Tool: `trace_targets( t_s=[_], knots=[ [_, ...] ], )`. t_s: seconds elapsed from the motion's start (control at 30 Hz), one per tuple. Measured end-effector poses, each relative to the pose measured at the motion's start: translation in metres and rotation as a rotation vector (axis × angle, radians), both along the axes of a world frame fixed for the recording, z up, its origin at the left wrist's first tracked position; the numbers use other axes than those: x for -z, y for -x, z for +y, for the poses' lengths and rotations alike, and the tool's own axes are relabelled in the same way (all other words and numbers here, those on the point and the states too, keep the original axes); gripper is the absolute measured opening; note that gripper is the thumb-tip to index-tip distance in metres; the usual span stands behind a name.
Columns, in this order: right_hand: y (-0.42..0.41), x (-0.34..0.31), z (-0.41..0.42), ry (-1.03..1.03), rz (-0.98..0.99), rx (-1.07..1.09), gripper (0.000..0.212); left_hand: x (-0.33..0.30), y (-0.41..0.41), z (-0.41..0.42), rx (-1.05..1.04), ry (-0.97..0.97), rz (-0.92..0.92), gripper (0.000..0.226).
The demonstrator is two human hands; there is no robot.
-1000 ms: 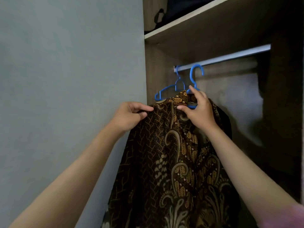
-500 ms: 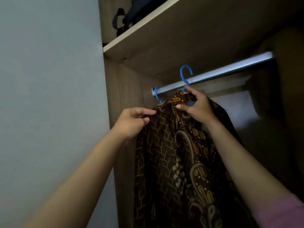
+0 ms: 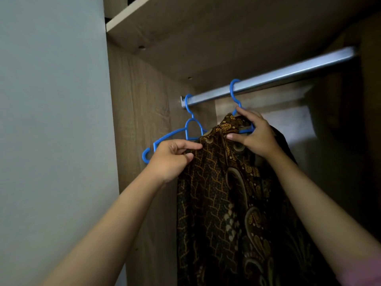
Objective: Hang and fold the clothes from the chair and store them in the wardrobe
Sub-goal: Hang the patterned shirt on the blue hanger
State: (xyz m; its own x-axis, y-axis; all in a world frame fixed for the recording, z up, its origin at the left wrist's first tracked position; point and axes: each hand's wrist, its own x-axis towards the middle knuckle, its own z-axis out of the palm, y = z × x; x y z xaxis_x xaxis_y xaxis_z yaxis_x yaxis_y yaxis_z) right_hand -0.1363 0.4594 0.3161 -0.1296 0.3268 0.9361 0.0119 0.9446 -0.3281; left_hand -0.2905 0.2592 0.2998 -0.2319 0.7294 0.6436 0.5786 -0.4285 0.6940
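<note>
Overhead, a metal rail spans the wardrobe.

Brown-gold batik shirt, blue hangers (silver rail)

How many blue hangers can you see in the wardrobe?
2. An empty hanger hangs at the rail's left end. The other hanger, further right, carries the patterned shirt, gripped by both the right hand and the left hand. The shirt could hide more.

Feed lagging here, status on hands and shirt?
Left hand pinches batik shirt shoulder. Right hand grips its hanger, hooked on rail. Empty hanger alongside.
</note>
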Motion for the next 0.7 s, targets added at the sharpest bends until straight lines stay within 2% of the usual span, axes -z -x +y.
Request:
trace_targets(
  t_s=[0.2,0.27,0.37,0.47,0.57,0.63,0.7],
  knots=[
    [-0.012,-0.004,-0.015,0.029,-0.036,0.054,0.075,0.005,0.0,-0.002,0.017,-0.029,0.002,0.033],
    [-0.01,-0.007,-0.025,-0.018,-0.017,0.046,0.071,0.007,0.0,-0.003,0.011,-0.055,0.001,0.035],
    [-0.002,-0.018,-0.046,-0.114,-0.008,0.01,0.056,0.01,0.001,-0.005,-0.05,-0.15,-0.031,0.035],
    [0.016,-0.038,-0.072,-0.182,-0.064,0.017,0.041,0.014,0.003,-0.013,-0.122,-0.272,-0.141,0.025],
    [0.045,-0.064,-0.086,-0.258,-0.158,0.03,0.025,0.018,0.012,-0.022,-0.239,-0.319,-0.297,0.018],
    [0.06,-0.085,-0.088,-0.158,-0.31,0.081,0.023,0.019,0.018,-0.027,-0.334,-0.304,-0.347,0.016],
    [0.071,-0.099,-0.085,-0.04,-0.522,0.192,0.032,0.022,0.02,-0.036,-0.407,-0.246,-0.339,0.01]
  ],
)
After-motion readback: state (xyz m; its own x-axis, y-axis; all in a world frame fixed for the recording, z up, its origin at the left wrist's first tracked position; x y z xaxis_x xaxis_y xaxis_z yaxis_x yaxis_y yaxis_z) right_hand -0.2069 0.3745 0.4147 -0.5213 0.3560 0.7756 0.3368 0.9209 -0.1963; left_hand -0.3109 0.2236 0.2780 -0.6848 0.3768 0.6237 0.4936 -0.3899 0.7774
